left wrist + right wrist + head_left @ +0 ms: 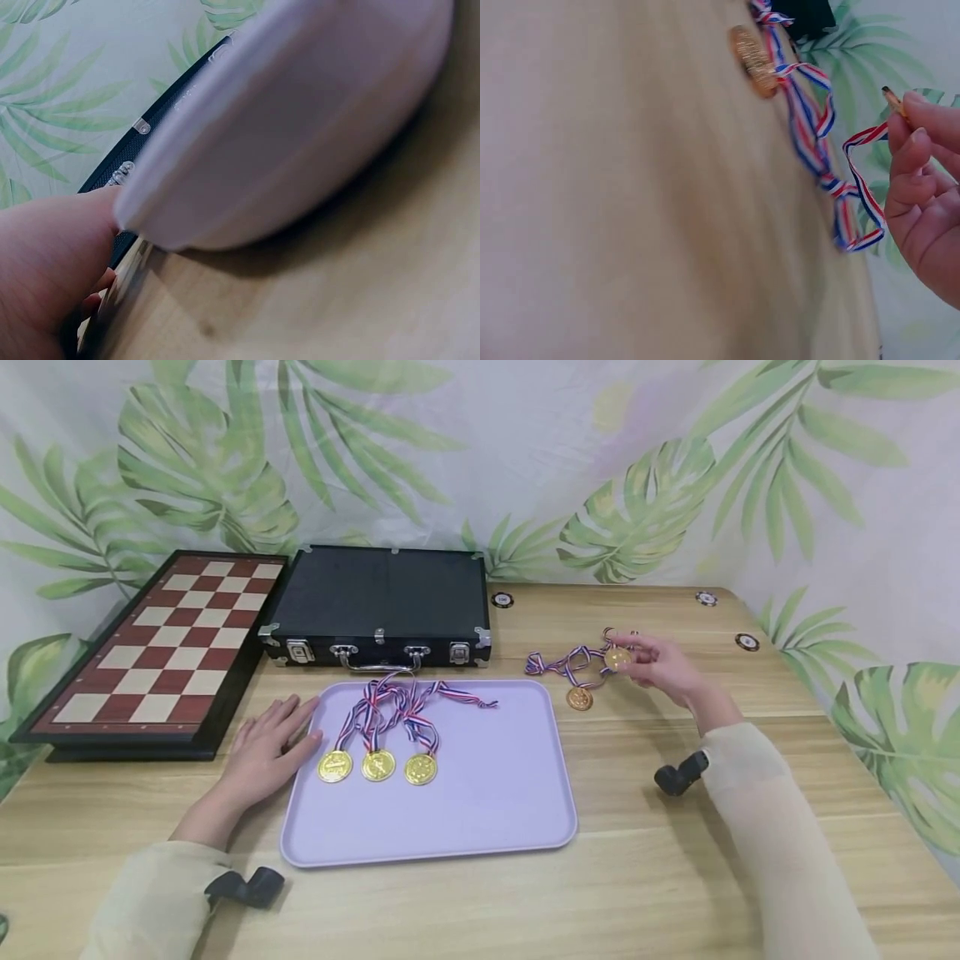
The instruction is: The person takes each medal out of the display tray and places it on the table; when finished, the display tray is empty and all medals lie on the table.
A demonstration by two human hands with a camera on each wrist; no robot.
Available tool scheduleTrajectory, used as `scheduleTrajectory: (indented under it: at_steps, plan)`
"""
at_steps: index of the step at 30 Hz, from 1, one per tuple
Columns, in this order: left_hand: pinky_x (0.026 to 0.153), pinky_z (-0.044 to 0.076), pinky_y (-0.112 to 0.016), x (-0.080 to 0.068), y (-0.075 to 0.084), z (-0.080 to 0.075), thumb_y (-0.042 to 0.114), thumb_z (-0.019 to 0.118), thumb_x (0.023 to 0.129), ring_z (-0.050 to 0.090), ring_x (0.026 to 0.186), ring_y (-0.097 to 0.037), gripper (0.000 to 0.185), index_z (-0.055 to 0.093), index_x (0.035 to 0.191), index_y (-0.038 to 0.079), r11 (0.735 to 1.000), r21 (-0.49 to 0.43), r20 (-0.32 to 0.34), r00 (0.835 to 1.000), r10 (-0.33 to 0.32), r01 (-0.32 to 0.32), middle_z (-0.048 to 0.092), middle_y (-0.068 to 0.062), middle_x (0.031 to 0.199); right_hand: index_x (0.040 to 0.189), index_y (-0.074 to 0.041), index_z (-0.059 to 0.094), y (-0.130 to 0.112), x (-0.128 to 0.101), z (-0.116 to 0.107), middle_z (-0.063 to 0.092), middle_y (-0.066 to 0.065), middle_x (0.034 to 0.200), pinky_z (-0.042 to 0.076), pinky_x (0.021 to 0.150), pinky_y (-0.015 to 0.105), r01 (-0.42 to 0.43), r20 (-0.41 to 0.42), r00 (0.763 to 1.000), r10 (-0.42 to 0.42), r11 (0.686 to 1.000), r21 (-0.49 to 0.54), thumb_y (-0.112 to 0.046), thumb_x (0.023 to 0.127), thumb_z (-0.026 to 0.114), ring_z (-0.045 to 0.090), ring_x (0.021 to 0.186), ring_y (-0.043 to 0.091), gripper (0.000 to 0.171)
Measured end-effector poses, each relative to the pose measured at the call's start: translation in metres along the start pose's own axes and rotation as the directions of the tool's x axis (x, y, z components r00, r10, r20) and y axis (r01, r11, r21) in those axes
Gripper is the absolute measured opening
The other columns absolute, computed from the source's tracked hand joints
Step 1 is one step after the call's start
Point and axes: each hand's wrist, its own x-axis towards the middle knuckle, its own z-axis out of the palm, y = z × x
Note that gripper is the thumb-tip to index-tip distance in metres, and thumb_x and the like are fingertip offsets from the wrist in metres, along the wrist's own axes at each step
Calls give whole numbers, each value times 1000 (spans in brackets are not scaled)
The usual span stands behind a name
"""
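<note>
Tray [495,810]: Three gold medals [378,765] lie in a row on its left part, striped ribbons [372,739] tangled behind them — by the look of it, the portion already done.
Right hand [660,668]: The grip pinches a fourth medal [618,659] between thumb and fingertips above the desk [637,827], beyond the tray's right side; a striped ribbon [862,187] trails from it.
Last medal [580,698]: It lies on the desk near the right hand, its ribbon knotted beside it; counting the one in hand, two appear left outside the tray — the work looks a little past halfway.
Left hand [262,739]: The grip is relaxed and spread, pinching nothing, thumb against the tray's left rim, fingers resting on the desk.
Case [382,602]: Black, lid down, behind the tray; its contents are hidden.
Chessboard [180,635]: Box-shaped, left of the case; any inside stays out of sight.
Chips [502,600]: One sits by the case, two at far right.
</note>
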Motion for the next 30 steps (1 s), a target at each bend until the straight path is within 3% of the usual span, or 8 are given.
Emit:
scheduleTrajectory:
  at_steps: [5, 13, 24, 27, 30]
  plan:
    - [95, -4, -54, 0, 1, -1, 37, 42, 88, 10, 125, -39, 55, 31, 135, 11, 1000, 3, 1, 1000, -4, 4, 23, -27, 134, 127, -2, 39, 20, -14, 5, 45, 1, 69, 45, 57, 24, -40, 0, 999, 40, 999, -34, -6, 79, 61, 48, 60, 10, 54]
    - [95, -4, -54, 0, 1, 0, 38, 42, 89, 10, 125, -39, 55, 31, 134, 10, 1000, 4, 7, 1000, -10, 10, 23, -27, 134, 122, 0, 44, 37, -21, 13, 51, 4, 64, 41, 45, 21, -52, -7, 999, 52, 996, -68, -8, 75, 65, 47, 50, 9, 52]
    - [95, -3, -54, 1, 1, 1, 38, 42, 88, 11, 125, -39, 54, 31, 134, 11, 1000, 7, 3, 1000, -7, 7, 23, -26, 134, 123, -4, 46, 37, -25, 9, 47, 4, 52, 34, 37, 22, -34, 37, 998, 43, 975, -219, -10, 77, 64, 40, 41, 9, 50]
    - [95, -3, -54, 1, 1, 1, 38, 42, 88, 11, 125, -39, 55, 31, 134, 11, 1000, 9, 3, 1000, -7, 7, 23, -26, 134, 124, -5, 45, 32, -27, 10, 48, 5, 56, 36, 38, 23, -35, 26, 999, 42, 972, -232, -11, 77, 64, 41, 42, 10, 51]
    - [95, -4, -54, 1, 1, 1, 38, 42, 88, 11, 125, -39, 55, 31, 135, 11, 1000, 9, 2, 1000, -7, 7, 23, -27, 134, 124, -5, 44, 19, -29, 17, 51, 13, 62, 37, 41, 23, 12, 0, 1000, -12, 974, -228, -13, 78, 63, 42, 45, 11, 51]
